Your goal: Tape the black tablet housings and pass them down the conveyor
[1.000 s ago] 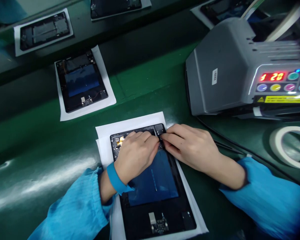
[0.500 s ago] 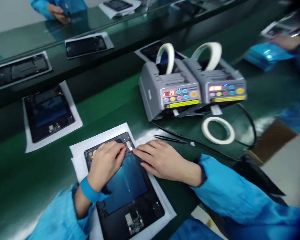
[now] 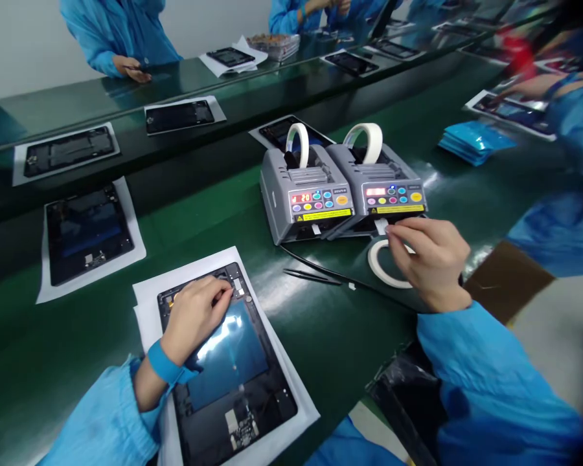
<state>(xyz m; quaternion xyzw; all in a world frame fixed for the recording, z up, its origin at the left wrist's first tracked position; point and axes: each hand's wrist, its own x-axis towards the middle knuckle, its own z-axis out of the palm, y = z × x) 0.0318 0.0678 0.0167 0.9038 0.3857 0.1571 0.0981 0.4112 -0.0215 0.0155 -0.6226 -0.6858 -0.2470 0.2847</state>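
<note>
An opened tablet with bare inner parts and a large dark blue battery lies on white sheets. My left hand, with a blue strap at its wrist, rests on the tablet's upper part. Its fingers are curled together, and what they hold, if anything, is hidden. Over by the right tape dispenser, my right hand pinches the short white tape strip sticking out of its front. A second tape dispenser stands beside it, also with a strip out.
Below my right hand lies a loose tape roll. Black tweezers and a cable sit near the dispensers. Another opened tablet lies at the left. Blue packets are at the right, near a co-worker's arm. Several tablets line the raised shelf.
My right hand has left the tablet and moved right and up to the right dispenser's tape strip. My left hand stays on the tablet. The view has shifted and shows more of the background.
</note>
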